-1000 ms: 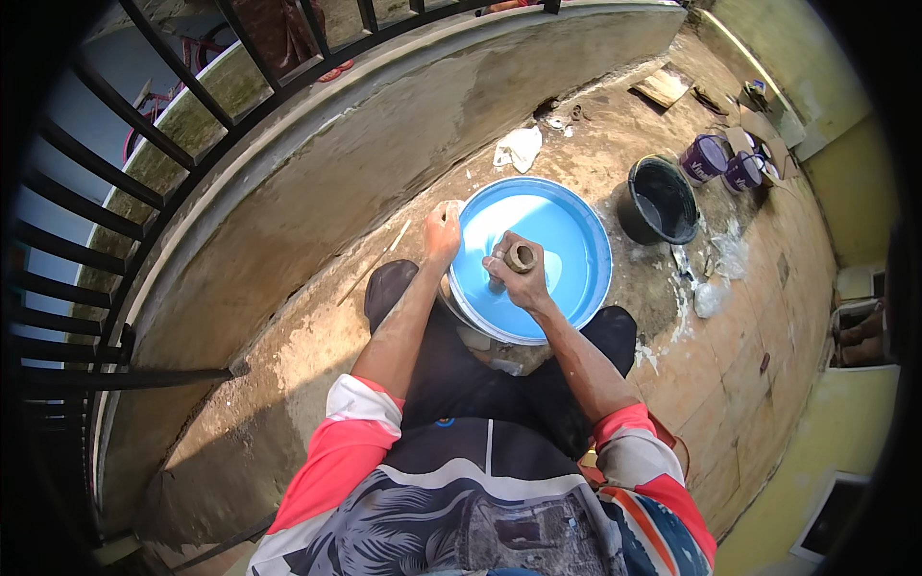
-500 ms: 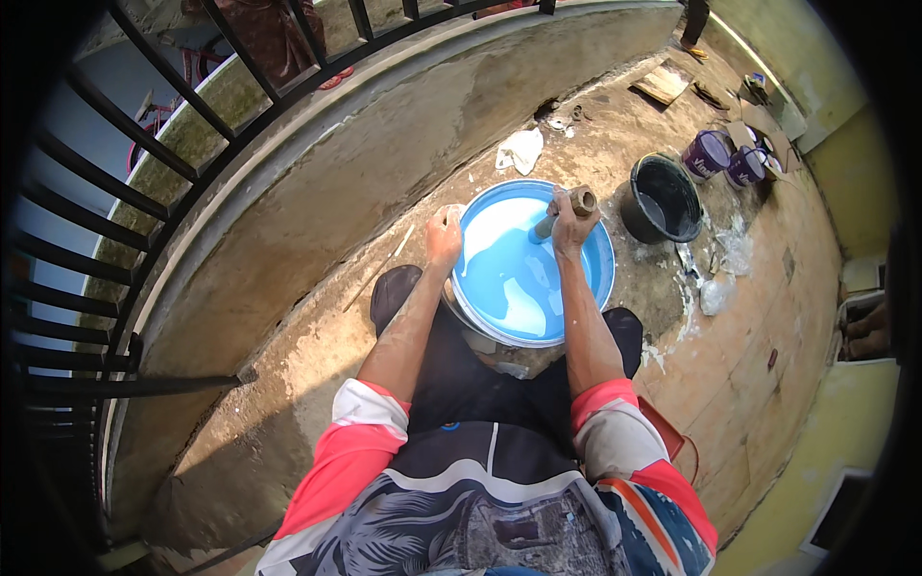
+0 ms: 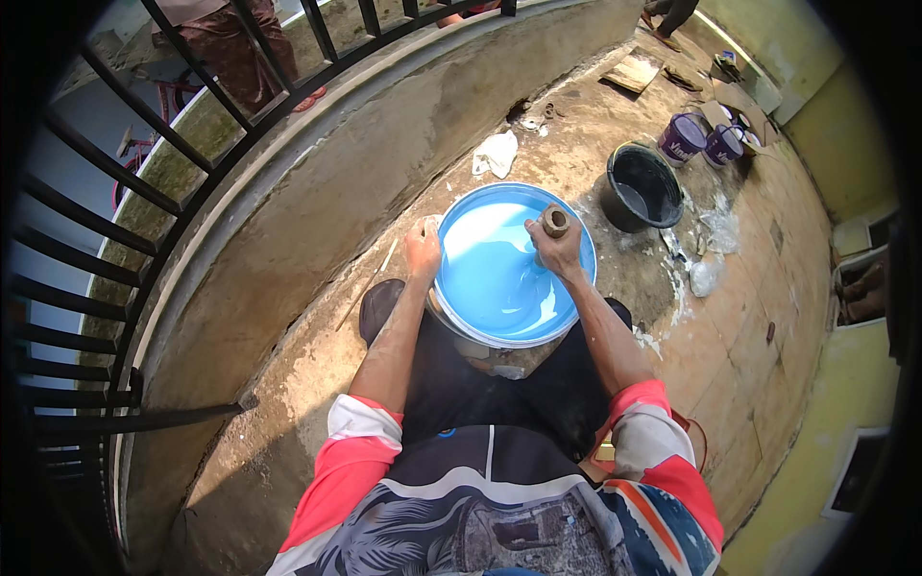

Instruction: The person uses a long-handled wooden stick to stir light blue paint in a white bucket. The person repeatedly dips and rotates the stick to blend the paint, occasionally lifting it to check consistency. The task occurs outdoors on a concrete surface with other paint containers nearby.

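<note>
A large round bucket [image 3: 445, 309] of glossy light blue paint [image 3: 485, 254] stands between my knees. My left hand [image 3: 423, 252] is closed on its left rim. My right hand [image 3: 559, 252], inside the right part of the rim, is wrapped round a thick, hollow-ended stick [image 3: 556, 220] that looks like a bamboo tube. The stick's open top points up toward me, while its lower part is hidden by the hand and the paint. Ripples and pale reflections show on the paint around it.
A black bucket [image 3: 642, 187] stands to the right, with two purple tubs [image 3: 682, 140] beyond. Clear plastic [image 3: 708, 274] and white spills lie nearby. A white cloth [image 3: 496, 154] lies by the low wall [image 3: 317, 202]. A thin stick [image 3: 367, 285] is left of my bucket. People stand behind the railing and farther off.
My right hand has come nearer to me over the paint, and the stick now appears more end-on. The paint's ripples differ. My left hand stays on the rim; the whole view has shifted slightly.
</note>
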`<move>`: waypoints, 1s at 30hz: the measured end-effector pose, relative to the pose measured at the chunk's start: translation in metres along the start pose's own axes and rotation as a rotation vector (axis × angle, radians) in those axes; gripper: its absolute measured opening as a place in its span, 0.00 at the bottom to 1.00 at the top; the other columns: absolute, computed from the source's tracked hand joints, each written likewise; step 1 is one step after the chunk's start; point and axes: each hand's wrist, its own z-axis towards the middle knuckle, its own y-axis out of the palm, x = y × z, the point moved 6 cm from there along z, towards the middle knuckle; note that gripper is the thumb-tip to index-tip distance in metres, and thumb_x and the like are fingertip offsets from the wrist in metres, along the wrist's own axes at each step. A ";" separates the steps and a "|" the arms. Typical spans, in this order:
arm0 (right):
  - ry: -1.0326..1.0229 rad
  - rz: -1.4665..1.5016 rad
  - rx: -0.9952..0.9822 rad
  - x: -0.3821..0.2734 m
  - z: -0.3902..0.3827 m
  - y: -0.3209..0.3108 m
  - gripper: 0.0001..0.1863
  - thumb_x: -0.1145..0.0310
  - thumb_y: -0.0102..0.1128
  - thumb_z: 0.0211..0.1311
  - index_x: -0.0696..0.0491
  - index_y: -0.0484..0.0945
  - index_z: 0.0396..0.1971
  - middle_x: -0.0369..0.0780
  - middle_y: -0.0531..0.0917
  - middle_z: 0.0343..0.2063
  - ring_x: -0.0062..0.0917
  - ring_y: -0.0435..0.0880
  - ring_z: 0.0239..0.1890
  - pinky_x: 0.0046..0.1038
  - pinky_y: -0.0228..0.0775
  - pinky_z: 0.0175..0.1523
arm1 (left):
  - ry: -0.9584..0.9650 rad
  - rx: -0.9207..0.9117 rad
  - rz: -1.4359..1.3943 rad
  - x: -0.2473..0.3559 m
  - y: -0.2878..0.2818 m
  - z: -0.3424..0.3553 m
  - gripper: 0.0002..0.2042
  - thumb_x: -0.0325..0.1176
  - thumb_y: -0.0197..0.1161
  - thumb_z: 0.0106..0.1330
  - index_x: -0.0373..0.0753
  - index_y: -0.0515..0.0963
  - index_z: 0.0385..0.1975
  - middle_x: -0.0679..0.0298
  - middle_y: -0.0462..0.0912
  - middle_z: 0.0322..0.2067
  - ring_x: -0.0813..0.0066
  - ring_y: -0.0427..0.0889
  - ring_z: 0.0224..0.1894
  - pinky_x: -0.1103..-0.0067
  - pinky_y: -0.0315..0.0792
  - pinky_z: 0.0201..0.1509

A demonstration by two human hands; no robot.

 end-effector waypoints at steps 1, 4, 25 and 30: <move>-0.022 0.009 0.075 0.005 0.010 -0.007 0.12 0.74 0.68 0.56 0.53 0.71 0.20 0.29 0.72 0.16 0.12 0.69 0.21 0.22 0.60 0.26 | 0.004 -0.003 -0.006 0.002 0.001 -0.001 0.16 0.36 0.50 0.74 0.31 0.83 0.43 0.51 0.87 0.35 0.64 0.84 0.40 0.69 0.74 0.47; -0.070 0.066 0.270 0.014 0.036 -0.012 0.12 0.75 0.68 0.55 0.53 0.71 0.20 0.29 0.72 0.17 0.12 0.69 0.21 0.21 0.61 0.26 | 0.014 -0.003 -0.007 0.002 0.000 -0.001 0.16 0.36 0.51 0.74 0.32 0.83 0.43 0.51 0.87 0.35 0.64 0.84 0.40 0.69 0.74 0.47; -0.103 -0.110 -0.295 -0.042 -0.041 0.030 0.14 0.70 0.70 0.53 0.54 0.70 0.18 0.34 0.72 0.14 0.16 0.68 0.18 0.25 0.60 0.24 | 0.055 0.002 0.006 0.020 -0.003 -0.007 0.16 0.36 0.49 0.75 0.31 0.82 0.42 0.55 0.87 0.35 0.68 0.83 0.38 0.71 0.75 0.47; -0.188 -0.048 -0.006 -0.019 0.014 0.019 0.13 0.74 0.68 0.55 0.55 0.71 0.19 0.31 0.72 0.14 0.13 0.68 0.18 0.22 0.61 0.24 | 0.051 -0.002 -0.034 0.024 -0.001 -0.007 0.16 0.36 0.48 0.75 0.31 0.82 0.42 0.55 0.87 0.34 0.68 0.83 0.38 0.71 0.75 0.46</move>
